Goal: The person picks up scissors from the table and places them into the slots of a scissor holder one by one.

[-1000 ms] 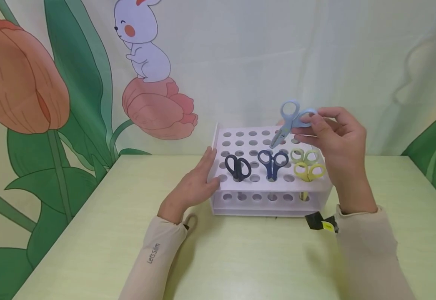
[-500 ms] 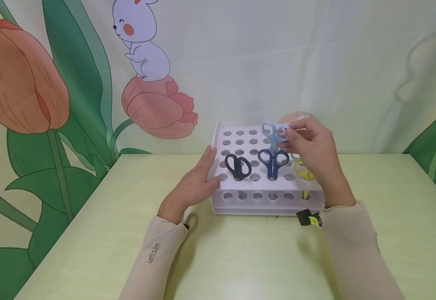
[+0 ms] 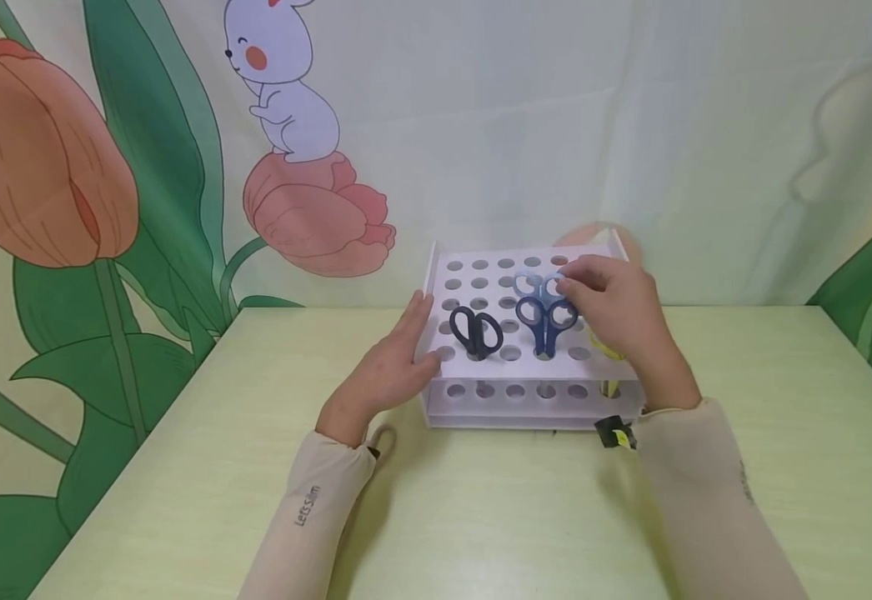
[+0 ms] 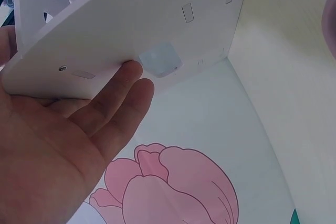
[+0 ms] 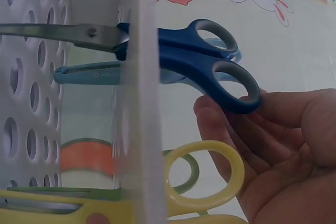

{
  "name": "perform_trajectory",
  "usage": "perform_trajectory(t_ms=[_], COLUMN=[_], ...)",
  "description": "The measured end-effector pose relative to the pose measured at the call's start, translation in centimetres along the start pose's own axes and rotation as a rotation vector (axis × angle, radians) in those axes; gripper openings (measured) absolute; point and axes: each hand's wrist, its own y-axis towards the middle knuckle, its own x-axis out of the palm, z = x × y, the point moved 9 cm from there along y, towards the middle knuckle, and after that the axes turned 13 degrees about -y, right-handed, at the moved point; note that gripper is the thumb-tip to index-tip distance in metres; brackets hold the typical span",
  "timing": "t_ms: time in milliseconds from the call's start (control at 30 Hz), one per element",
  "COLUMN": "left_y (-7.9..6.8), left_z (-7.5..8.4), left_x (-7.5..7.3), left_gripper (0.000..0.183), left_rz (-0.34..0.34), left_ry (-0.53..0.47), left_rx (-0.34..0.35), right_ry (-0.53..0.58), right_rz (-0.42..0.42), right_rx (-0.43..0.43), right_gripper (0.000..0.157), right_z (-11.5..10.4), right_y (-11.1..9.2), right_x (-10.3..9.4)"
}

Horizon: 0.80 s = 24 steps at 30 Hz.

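Note:
Light blue scissors (image 3: 543,287) stand upright in the white perforated rack (image 3: 496,369), just behind navy scissors (image 3: 544,329). My right hand (image 3: 616,304) pinches their right handle loop between thumb and fingers. In the right wrist view, the light blue blade (image 5: 86,73) is below the rack's top plate, beside the navy pair's metal blades. My left hand (image 3: 387,367) rests against the rack's left side, fingers extended along the panel and thumb at the front corner. The left wrist view shows its fingertips touching the outside of that panel (image 4: 121,30).
Black scissors (image 3: 474,333) stand in the front row at the left. Yellow scissors (image 5: 176,203) and green scissors (image 5: 193,174) are at the rack's right, partly hidden by my right hand in the head view. A pale table (image 3: 473,508) lies beneath; a printed curtain (image 3: 466,125) hangs behind.
My right hand has moved left and down, bringing the light blue scissors from above the rack into a hole behind the navy pair. My left hand has stayed on the rack's side.

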Motion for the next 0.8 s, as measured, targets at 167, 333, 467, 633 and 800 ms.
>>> perform_trajectory(t_ms=[167, 333, 467, 633, 800], left_y=[0.0, 0.0, -0.1, -0.1, -0.2], left_z=[0.1, 0.2, 0.2, 0.2, 0.3], left_x=[0.1, 0.0, 0.0, -0.1, -0.1], left_gripper=[0.078, 0.078, 0.078, 0.078, 0.078], left_rz=[-0.004, -0.004, -0.005, -0.006, -0.003], left_ry=[-0.007, -0.003, 0.001, 0.005, -0.005], left_rx=[-0.005, -0.012, -0.015, -0.010, -0.011], right_ry=[-0.043, -0.061, -0.069, -0.063, -0.018], right_rz=[0.001, -0.005, -0.002, 0.008, 0.024], right_rx=[-0.034, -0.011, 0.019, 0.025, 0.013], right_gripper=[0.019, 0.020, 0.022, 0.026, 0.028], right_z=[-0.2, -0.1, -0.1, -0.5, -1.1], right_y=[0.0, -0.1, -0.1, -0.4, -1.4], right_x=[0.1, -0.1, -0.4, -1.0, -2.5])
